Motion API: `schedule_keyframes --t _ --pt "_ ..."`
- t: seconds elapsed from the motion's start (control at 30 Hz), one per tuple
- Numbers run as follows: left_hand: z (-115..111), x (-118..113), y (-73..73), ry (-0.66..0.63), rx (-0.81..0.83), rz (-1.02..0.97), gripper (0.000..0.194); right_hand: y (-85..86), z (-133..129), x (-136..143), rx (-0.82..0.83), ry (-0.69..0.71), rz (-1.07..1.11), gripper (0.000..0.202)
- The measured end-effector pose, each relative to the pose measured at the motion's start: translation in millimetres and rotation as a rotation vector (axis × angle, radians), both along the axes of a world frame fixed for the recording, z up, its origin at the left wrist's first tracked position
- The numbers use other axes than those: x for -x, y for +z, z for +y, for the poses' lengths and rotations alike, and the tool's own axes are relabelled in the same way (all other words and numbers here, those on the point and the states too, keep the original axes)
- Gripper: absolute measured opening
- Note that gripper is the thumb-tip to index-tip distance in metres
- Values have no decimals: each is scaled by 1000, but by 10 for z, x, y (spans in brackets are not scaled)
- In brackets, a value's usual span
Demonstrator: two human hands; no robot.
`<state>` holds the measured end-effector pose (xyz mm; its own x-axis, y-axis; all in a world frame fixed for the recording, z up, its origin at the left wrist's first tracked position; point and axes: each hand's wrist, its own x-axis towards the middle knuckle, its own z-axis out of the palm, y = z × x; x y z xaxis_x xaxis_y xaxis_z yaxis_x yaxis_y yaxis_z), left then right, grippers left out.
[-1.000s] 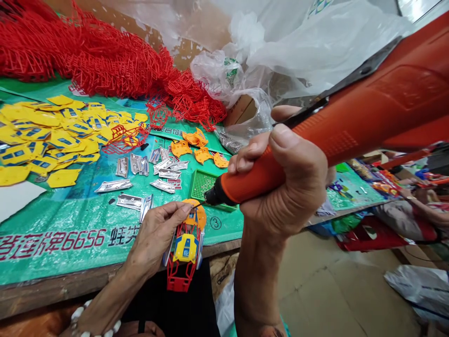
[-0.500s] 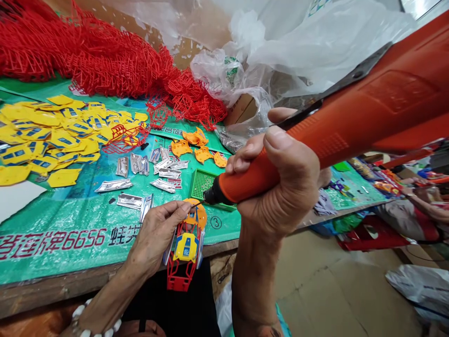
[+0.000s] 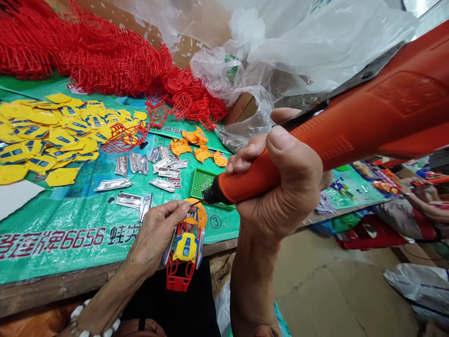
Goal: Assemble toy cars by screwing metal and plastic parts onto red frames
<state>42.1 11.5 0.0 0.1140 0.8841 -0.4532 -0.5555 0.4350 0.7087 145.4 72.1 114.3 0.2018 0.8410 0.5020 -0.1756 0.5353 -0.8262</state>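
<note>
My right hand (image 3: 280,178) is wrapped round a red electric screwdriver (image 3: 336,126), tilted down to the left. Its thin dark bit reaches the orange end piece (image 3: 197,214) of a toy body, beside my left fingertips. The toy body has a red frame (image 3: 177,281) and a yellow and blue panel (image 3: 186,246), and overhangs the table's front edge. My left hand (image 3: 154,234) pinches at the toy's upper left side; what lies between thumb and finger is too small to make out. Behind the screwdriver's tip is a green basket (image 3: 195,183), partly covered.
Silver parts (image 3: 129,200), orange parts (image 3: 202,154), a yellow panel pile (image 3: 52,135) and a heap of red frames (image 3: 115,61) lie on the green sheet (image 3: 70,210). Plastic bags (image 3: 315,42) stand behind. Another person's arm (image 3: 423,206) shows at the right.
The screwdriver's rear has shifted slightly in view, with its tip still at the orange piece. Both hands keep nearly the same pose.
</note>
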Motion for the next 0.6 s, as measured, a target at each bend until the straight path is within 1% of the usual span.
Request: schedule_keyframes --t 0.3,0.47,0.6 --pt "-4 -7 26 33 54 -30 36 50 -22 5 -3 35 49 22" --pt "-4 7 28 18 36 -24 35 80 -82 -44 -16 2 20 13" --pt "-15 25 -11 17 20 10 40 70 -124 -123 -28 5 -12 7"
